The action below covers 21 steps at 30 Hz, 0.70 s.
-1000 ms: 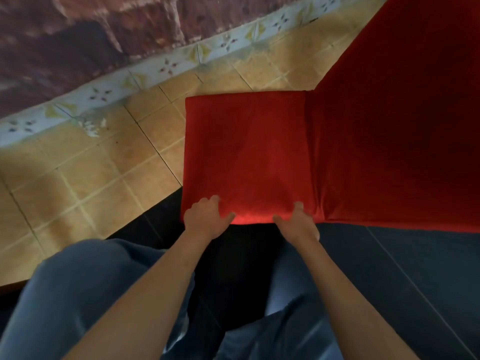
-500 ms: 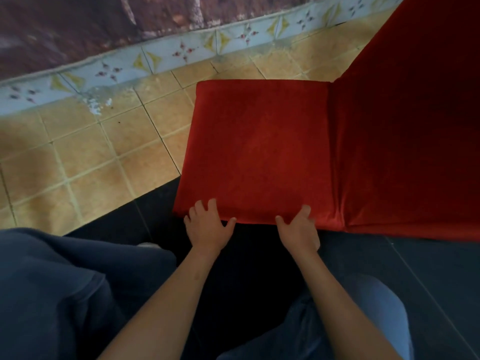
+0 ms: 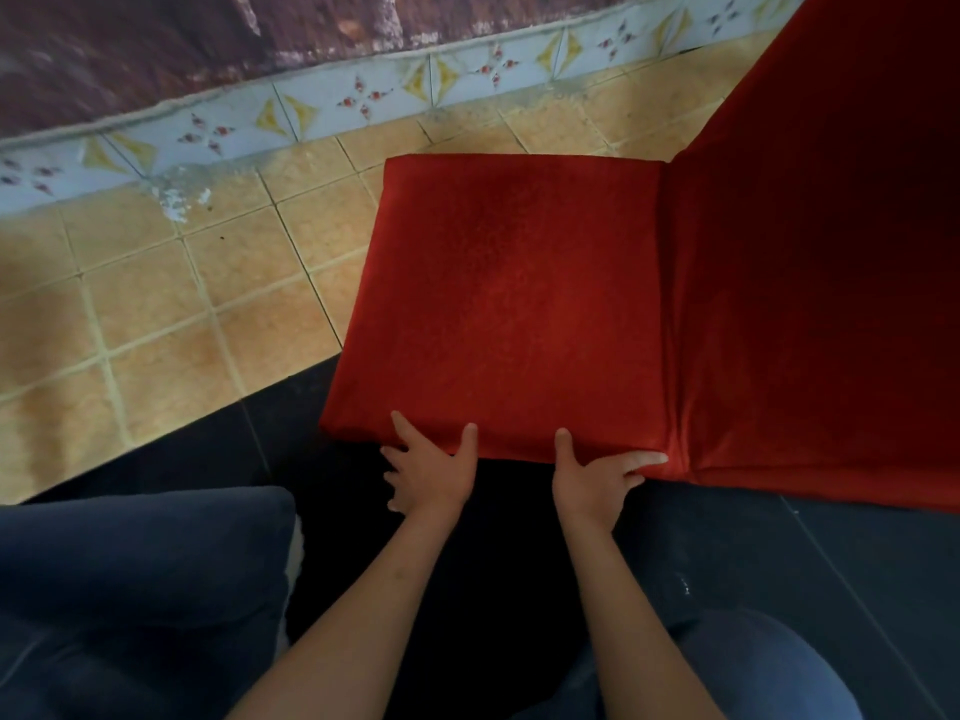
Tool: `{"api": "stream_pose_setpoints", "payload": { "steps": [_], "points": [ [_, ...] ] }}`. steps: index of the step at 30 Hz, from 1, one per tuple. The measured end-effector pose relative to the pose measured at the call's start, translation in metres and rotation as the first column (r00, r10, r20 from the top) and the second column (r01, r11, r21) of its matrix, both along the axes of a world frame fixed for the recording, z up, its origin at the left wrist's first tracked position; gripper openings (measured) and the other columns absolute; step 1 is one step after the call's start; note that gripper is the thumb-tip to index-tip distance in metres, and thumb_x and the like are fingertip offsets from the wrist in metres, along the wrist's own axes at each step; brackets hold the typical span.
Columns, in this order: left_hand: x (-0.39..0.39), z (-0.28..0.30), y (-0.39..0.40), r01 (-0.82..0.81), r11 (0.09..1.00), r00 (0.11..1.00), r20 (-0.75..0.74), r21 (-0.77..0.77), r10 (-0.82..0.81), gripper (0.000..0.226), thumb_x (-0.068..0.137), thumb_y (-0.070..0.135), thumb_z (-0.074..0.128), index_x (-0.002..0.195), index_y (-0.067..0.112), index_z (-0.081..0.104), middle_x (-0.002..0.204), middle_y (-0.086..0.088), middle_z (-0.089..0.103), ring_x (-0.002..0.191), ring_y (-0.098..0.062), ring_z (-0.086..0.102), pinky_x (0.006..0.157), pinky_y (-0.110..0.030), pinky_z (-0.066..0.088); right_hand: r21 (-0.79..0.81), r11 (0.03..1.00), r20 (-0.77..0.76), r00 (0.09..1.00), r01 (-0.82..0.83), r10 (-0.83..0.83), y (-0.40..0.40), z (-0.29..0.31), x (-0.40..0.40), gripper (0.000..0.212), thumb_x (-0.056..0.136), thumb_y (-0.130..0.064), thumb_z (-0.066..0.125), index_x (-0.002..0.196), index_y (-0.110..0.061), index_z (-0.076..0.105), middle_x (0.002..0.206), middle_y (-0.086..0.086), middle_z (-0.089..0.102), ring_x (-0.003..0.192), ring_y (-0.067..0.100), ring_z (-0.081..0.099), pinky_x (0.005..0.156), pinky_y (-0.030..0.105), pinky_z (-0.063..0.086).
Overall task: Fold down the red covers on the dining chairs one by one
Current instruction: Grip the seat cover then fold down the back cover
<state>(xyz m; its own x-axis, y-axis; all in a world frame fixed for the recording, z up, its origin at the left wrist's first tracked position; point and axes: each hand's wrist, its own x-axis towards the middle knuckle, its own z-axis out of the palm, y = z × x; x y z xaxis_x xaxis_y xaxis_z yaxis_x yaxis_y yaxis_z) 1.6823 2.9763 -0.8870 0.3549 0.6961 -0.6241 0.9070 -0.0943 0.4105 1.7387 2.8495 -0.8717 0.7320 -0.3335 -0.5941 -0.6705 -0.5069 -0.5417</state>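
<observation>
Your left hand lies spread on the red cover's near edge. Your right hand, fingers splayed, presses beside it.

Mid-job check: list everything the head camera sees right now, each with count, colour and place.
chair cover: one, red, over the seat and the backrest at right
floor tiles: many, tan, left of the seat
dark floor: one area, black, under the near seat edge
skirting tiles: one row, pale blue with a pattern, along the wall foot
wall: one, dark purplish, top
trouser legs: two, blue-grey, bottom corners
left hand: one, fingers spread, at the near seat edge
right hand: one, at the near edge beside the backrest
</observation>
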Motion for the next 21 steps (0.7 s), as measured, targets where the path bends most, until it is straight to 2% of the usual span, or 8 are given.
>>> {"api": "stream_pose_setpoints", "payload": {
  "steps": [2,3,5,6,8,13,18,21],
  "points": [
    [0.001,-0.004,-0.001,-0.029,0.999,0.998,0.061,-0.029,0.031,0.105,0.083,0.070,0.050,0.150,0.024,-0.017,0.136,-0.019,0.048,0.114,-0.038,0.054,0.091,-0.045,0.044,0.035,0.997,0.019,0.997,0.071,-0.072,0.004,-0.004,0.000,0.124,0.084,-0.058,0.064,0.140,-0.023,-0.041,0.158,0.029,0.004,0.128,0.045,0.044,0.098,0.046,0.043],
    [0.003,-0.006,-0.003,-0.052,0.998,0.994,0.091,-0.044,0.056,0.107,0.083,0.068,0.050,0.150,0.024,-0.020,0.132,-0.018,0.052,0.112,-0.036,0.056,0.089,-0.041,0.044,0.056,0.994,0.035,0.994,0.098,-0.100,0.007,-0.005,0.000,0.124,0.084,-0.057,0.064,0.139,-0.024,-0.042,0.154,0.030,0.017,0.124,0.044,0.049,0.095,0.045,0.045],
    [0.009,-0.009,-0.008,-0.121,0.987,0.978,0.156,-0.102,0.136,0.109,0.084,0.065,0.053,0.148,0.025,-0.026,0.134,-0.017,0.052,0.114,-0.036,0.056,0.092,-0.040,0.044,0.096,0.985,0.072,0.986,0.144,-0.152,0.011,-0.008,-0.002,0.124,0.084,-0.055,0.065,0.139,-0.025,-0.042,0.137,0.028,0.046,0.110,0.040,0.059,0.086,0.039,0.048],
    [0.012,-0.010,-0.011,-0.155,0.980,0.968,0.181,-0.128,0.177,0.110,0.085,0.064,0.054,0.147,0.026,-0.028,0.135,-0.017,0.051,0.115,-0.036,0.055,0.095,-0.040,0.043,0.115,0.978,0.090,0.979,0.173,-0.183,0.012,-0.010,-0.002,0.124,0.084,-0.054,0.066,0.139,-0.026,-0.042,0.129,0.026,0.053,0.106,0.038,0.062,0.081,0.034,0.047],
    [0.017,-0.012,-0.016,-0.204,0.967,0.949,0.211,-0.154,0.234,0.111,0.085,0.063,0.055,0.145,0.028,-0.031,0.135,-0.016,0.052,0.115,-0.035,0.055,0.096,-0.040,0.042,0.163,0.959,0.115,0.961,0.231,-0.251,0.014,-0.012,-0.001,0.124,0.084,-0.051,0.067,0.140,-0.028,-0.041,0.125,0.024,0.056,0.102,0.034,0.063,0.078,0.030,0.044],
    [0.017,-0.016,-0.015,-0.262,0.955,0.931,0.227,-0.135,0.288,0.112,0.083,0.064,0.057,0.144,0.033,-0.032,0.131,-0.019,0.052,0.113,-0.037,0.055,0.095,-0.041,0.042,0.220,0.925,0.104,0.935,0.310,-0.338,0.021,-0.017,0.005,0.128,0.083,-0.054,0.068,0.136,-0.026,-0.045,0.132,0.025,0.050,0.105,0.036,0.061,0.079,0.030,0.044],
    [0.023,-0.021,-0.013,-0.366,0.915,0.883,0.247,-0.169,0.399,0.122,0.079,0.061,0.065,0.145,0.027,-0.031,0.136,-0.019,0.048,0.117,-0.037,0.054,0.096,-0.042,0.041,0.241,0.895,0.095,0.908,0.376,-0.407,0.028,-0.021,0.010,0.130,0.081,-0.055,0.069,0.135,-0.025,-0.046,0.138,0.027,0.041,0.111,0.038,0.058,0.081,0.032,0.044],
    [0.026,-0.025,-0.013,-0.413,0.887,0.855,0.249,-0.207,0.456,0.127,0.076,0.061,0.068,0.144,0.025,-0.033,0.137,-0.020,0.045,0.118,-0.037,0.052,0.097,-0.042,0.041,0.238,0.882,0.102,0.893,0.406,-0.438,0.030,-0.021,0.013,0.133,0.080,-0.054,0.071,0.134,-0.025,-0.047,0.137,0.026,0.043,0.111,0.036,0.058,0.080,0.031,0.045]
  ]
}}
